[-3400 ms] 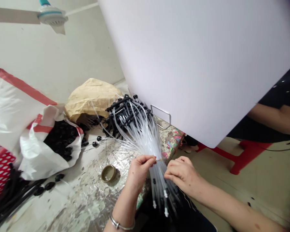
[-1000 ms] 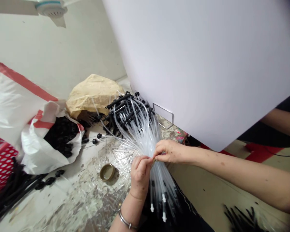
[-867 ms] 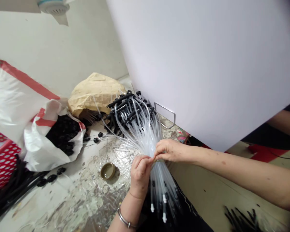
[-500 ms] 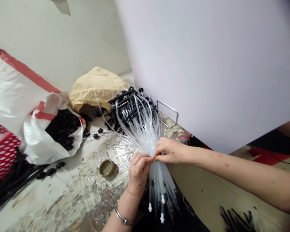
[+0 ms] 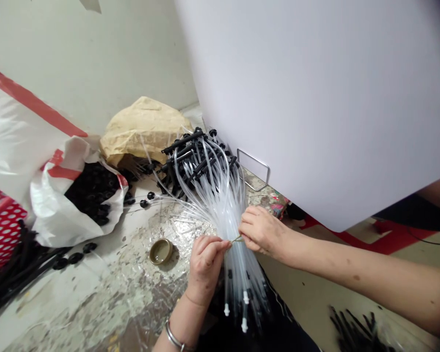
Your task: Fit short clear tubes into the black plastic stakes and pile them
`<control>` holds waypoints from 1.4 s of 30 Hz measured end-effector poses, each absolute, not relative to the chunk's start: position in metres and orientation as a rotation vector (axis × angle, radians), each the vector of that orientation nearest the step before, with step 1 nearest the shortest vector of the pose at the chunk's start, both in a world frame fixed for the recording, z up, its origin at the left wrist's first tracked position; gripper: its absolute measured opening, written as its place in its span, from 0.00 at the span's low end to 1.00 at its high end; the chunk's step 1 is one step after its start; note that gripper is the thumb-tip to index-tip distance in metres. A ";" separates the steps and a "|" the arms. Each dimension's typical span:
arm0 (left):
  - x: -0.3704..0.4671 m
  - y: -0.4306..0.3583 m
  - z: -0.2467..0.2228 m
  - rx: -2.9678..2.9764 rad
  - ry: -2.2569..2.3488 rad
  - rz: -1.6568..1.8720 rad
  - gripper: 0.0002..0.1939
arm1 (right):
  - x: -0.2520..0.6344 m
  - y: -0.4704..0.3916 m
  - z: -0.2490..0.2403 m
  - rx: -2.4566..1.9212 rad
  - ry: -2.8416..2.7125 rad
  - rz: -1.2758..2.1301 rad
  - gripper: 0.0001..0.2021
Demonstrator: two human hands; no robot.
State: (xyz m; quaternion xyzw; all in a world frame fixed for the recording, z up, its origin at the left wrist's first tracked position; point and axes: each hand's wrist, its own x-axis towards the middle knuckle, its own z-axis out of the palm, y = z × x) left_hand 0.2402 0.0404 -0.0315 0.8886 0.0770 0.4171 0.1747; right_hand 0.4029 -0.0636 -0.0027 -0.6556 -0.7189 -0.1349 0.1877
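A thick bundle of clear plastic tubes (image 5: 225, 212) runs from the worktop toward my lap, with black fittings (image 5: 196, 156) at its far end and small white and dark tips at the near end. Across its front a thin yellowish tie (image 5: 236, 239) stretches between my two hands. My left hand (image 5: 207, 259) pinches one end of it at the bundle's left side. On the right side, the curled fingers of my right hand (image 5: 260, 230) grip the other end. Whether the tie passes behind the tubes is hidden.
A small round dish (image 5: 161, 251) sits on the stained worktop (image 5: 131, 288). To the left are a white bag (image 5: 51, 210) of black parts and a red dotted basket (image 5: 3, 234). Behind stands a brown paper bag (image 5: 142, 122); a large white panel (image 5: 315, 107) fills the right.
My hands have moved apart, left hand leftward and right hand rightward, so a short stretch of the tie now shows between them. The view has shifted slightly.
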 end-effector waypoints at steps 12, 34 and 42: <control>0.235 0.039 -0.031 2.453 0.277 1.043 0.04 | 0.402 -0.074 -0.004 -1.781 -1.648 0.341 0.05; 0.236 0.014 -0.019 1.487 0.547 0.629 0.10 | 0.374 -0.068 0.010 -1.590 -1.049 0.840 0.06; 0.233 0.022 -0.024 1.450 0.497 0.504 0.09 | 0.370 -0.070 0.000 -1.644 -1.086 0.782 0.06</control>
